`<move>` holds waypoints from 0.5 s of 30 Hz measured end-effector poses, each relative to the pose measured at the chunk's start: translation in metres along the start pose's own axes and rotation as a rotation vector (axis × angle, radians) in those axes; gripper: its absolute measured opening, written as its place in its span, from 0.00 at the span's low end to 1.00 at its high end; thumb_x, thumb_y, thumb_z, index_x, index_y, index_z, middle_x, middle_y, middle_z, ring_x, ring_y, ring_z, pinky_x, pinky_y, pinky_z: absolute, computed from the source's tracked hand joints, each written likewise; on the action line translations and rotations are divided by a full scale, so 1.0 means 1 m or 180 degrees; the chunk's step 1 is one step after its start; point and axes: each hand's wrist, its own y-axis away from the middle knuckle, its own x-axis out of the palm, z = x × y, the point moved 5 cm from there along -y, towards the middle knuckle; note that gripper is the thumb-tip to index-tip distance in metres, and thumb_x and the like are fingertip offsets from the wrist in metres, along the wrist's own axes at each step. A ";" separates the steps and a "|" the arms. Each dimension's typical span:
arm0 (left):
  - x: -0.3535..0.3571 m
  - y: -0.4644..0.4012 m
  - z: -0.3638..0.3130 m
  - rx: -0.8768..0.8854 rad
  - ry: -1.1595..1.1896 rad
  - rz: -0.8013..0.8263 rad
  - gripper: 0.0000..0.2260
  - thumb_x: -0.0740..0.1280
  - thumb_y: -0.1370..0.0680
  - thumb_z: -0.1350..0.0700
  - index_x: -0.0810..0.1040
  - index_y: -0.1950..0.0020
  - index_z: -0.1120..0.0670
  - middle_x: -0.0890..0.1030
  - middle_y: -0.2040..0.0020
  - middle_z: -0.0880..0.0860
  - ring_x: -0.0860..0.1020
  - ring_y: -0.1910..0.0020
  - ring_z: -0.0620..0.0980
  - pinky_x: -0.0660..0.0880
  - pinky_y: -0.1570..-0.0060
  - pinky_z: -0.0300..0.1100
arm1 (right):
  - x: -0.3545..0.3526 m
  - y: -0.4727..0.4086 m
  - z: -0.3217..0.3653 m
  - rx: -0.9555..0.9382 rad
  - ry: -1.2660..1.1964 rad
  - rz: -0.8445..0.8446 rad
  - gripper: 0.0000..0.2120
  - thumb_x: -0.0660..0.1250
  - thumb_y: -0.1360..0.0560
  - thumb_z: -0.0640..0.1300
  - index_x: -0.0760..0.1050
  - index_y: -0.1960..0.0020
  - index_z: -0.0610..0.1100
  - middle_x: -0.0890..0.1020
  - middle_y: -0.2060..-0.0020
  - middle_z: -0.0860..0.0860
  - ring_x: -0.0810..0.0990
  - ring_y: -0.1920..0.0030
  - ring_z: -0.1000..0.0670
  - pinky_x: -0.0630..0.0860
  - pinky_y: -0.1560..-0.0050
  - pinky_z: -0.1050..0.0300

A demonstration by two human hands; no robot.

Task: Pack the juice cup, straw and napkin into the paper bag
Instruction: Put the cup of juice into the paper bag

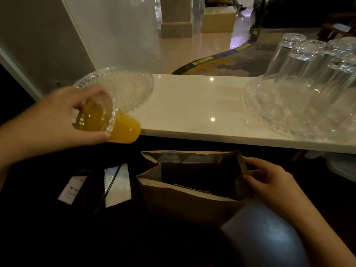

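Note:
My left hand (55, 120) grips the domed lid of a clear plastic juice cup (121, 130) filled with orange juice, held in the air up and left of the bag. The brown paper bag (185, 205) stands open on the dark lower counter. My right hand (269, 182) pinches the bag's right rim, holding the mouth apart. A white napkin (117, 184) lies flat left of the bag, with a thin dark straw (107, 191) lying across it. The bag's inside is dark.
A white counter ledge (192, 105) runs behind the bag. On it sit a clear glass platter (131, 87) at left and a second platter (269, 116) at right bearing several upturned glasses (300, 60). A small printed card (72, 189) lies left of the napkin.

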 end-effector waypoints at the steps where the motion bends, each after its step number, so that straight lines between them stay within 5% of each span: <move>1: -0.010 -0.003 -0.019 0.0107 0.0146 -0.0023 0.36 0.67 0.48 0.25 0.64 0.40 0.27 0.76 0.45 0.50 0.78 0.48 0.52 0.77 0.51 0.59 | 0.000 -0.001 0.000 -0.0016 -0.0038 0.0010 0.20 0.64 0.27 0.35 0.72 0.40 0.54 0.79 0.62 0.61 0.77 0.66 0.72 0.70 0.73 0.77; 6: 0.025 -0.010 -0.116 0.0700 0.0820 0.0558 0.36 0.69 0.45 0.29 0.63 0.39 0.27 0.71 0.44 0.36 0.75 0.45 0.40 0.80 0.60 0.47 | 0.001 -0.005 -0.001 -0.0022 -0.0235 0.0085 0.20 0.64 0.26 0.36 0.70 0.42 0.58 0.78 0.62 0.62 0.77 0.65 0.73 0.71 0.73 0.75; 11: 0.132 -0.007 -0.161 0.1078 0.0416 0.1734 0.37 0.71 0.37 0.38 0.54 0.34 0.30 0.61 0.37 0.40 0.65 0.40 0.42 0.72 0.46 0.38 | -0.001 -0.004 -0.001 -0.0107 -0.0414 0.0099 0.21 0.63 0.26 0.37 0.71 0.47 0.64 0.80 0.62 0.60 0.80 0.62 0.67 0.73 0.72 0.74; 15: 0.164 -0.006 -0.159 0.1321 -0.0283 0.1952 0.40 0.67 0.34 0.35 0.46 0.30 0.34 0.56 0.30 0.43 0.60 0.34 0.46 0.69 0.41 0.42 | -0.001 -0.003 -0.001 -0.0181 -0.0441 0.0136 0.23 0.63 0.26 0.37 0.68 0.54 0.69 0.80 0.61 0.59 0.81 0.61 0.64 0.76 0.70 0.71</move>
